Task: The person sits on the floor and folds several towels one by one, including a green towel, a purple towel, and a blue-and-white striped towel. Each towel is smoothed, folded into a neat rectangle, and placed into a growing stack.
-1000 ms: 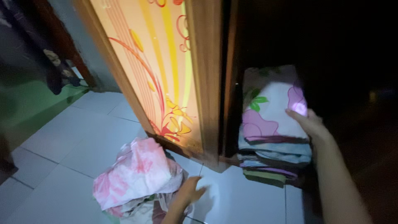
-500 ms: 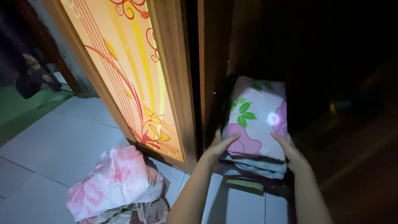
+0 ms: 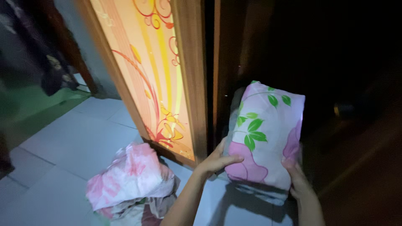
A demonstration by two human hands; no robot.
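Gripping a folded stack of bedding [image 3: 264,134] from both sides, the two hands hold it tilted up at the mouth of a dark wardrobe [image 3: 335,62]. In the head view, the left hand [image 3: 215,161] is closed on the stack's lower left corner, thumb lying across the pink flower print on top and fingers tucked under. The right hand [image 3: 298,180] is clamped on the lower right corner, fingers curled over the edge. The top cloth is white with green leaves and pink-purple flowers; under it show the edges of further folded layers, grey-blue and pale. The stack sits just right of the wardrobe's wooden door frame, its far end raised toward the dark inside; whether its underside rests on anything cannot be told.

Left of the stack stands the wardrobe door [image 3: 155,75], a wood-framed orange and yellow panel with red swirls. On the tiled floor [image 3: 63,146] beside the door lies a loose bundle [image 3: 127,178] of pink and white cloth, near the left forearm but apart from the stack. Dark cloth [image 3: 46,62] hangs at the far left.
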